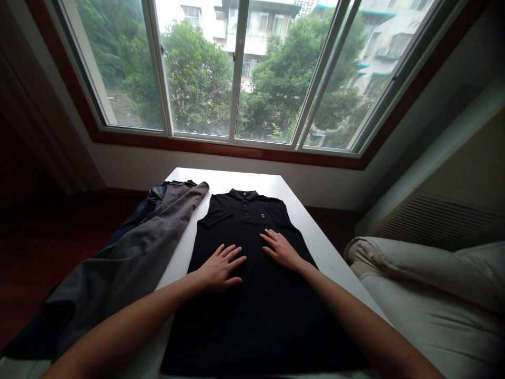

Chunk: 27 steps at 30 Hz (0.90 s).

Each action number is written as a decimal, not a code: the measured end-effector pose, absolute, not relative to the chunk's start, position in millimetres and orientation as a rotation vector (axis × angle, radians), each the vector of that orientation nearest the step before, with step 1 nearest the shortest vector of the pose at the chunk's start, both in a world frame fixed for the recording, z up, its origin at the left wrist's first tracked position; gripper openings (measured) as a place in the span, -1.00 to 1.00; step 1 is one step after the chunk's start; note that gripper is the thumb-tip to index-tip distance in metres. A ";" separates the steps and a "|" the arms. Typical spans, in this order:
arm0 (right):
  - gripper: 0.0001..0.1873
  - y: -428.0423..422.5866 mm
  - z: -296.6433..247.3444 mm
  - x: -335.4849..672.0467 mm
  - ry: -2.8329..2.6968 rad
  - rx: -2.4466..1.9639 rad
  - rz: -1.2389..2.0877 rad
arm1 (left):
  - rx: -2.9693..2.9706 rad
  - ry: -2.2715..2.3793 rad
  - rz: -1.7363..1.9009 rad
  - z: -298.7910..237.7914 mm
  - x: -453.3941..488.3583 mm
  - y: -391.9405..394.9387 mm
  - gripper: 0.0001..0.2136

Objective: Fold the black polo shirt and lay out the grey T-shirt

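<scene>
A black polo shirt (244, 310) lies spread front side up, its buttoned collar pointing toward the window. Its sleeves are folded in over the chest, and a small light mark shows on one side of the chest. My left hand (221, 268) rests palm down on the shirt's left middle, fingers spread. Flat on the right side of the shirt, just below the small mark, lies my right hand (281, 249), its fingers apart. Neither hand grips the cloth. The shirt's lower edge runs close to the bottom of the view.
The shirt is on a white table (315, 239). Grey and dark garments (145, 247) are heaped along its left side, hanging over the edge. A pale sofa (430, 300) stands at the right. Beyond the table is a wide window (232, 139), with a curtain (47, 105) on the left.
</scene>
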State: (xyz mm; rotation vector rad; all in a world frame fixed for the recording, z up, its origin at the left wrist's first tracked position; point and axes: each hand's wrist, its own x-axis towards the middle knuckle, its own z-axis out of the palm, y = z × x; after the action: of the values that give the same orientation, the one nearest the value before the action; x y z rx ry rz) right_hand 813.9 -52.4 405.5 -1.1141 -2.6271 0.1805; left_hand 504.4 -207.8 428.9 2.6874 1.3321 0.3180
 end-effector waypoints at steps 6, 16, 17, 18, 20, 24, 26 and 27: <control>-0.40 -79.3 404.4 854.7 -2.541 -1.218 0.174 | 2.590 1.616 0.393 422.4 474.0 -183.0 -0.33; -0.44 -114.4 405.1 885.4 -2.466 -1.251 0.253 | 2.359 1.870 0.370 404.9 446.5 -158.6 -0.29; -0.46 -113.5 408.4 882.9 -2.454 -1.254 0.271 | 2.349 1.881 0.355 404.2 446.4 -157.8 -0.27; -0.49 -111.8 411.9 879.9 -2.442 -1.256 0.289 | 2.342 1.891 0.345 403.8 446.2 -157.1 -0.27; -0.54 -106.4 418.3 873.2 -2.420 -1.251 0.316 | 2.335 1.906 0.335 403.1 445.2 -156.0 -0.26; -0.57 -85.2 425.0 862.4 -2.406 -1.213 0.316 | 2.324 1.912 0.341 402.3 443.9 -155.6 -0.27; -0.58 -69.4 426.0 858.9 -2.398 -1.211 0.269 | 2.324 1.906 0.357 403.5 444.7 -155.9 -0.28; -0.58 -60.5 426.3 857.5 -2.393 -1.218 0.236 | 2.329 1.901 0.378 405.0 445.6 -155.9 -0.30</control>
State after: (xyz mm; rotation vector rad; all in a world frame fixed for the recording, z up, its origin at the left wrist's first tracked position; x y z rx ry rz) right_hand 857.5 -60.5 426.3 -1.2182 -2.3933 0.2358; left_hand 445.6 -155.9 405.0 2.3291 1.9013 0.3781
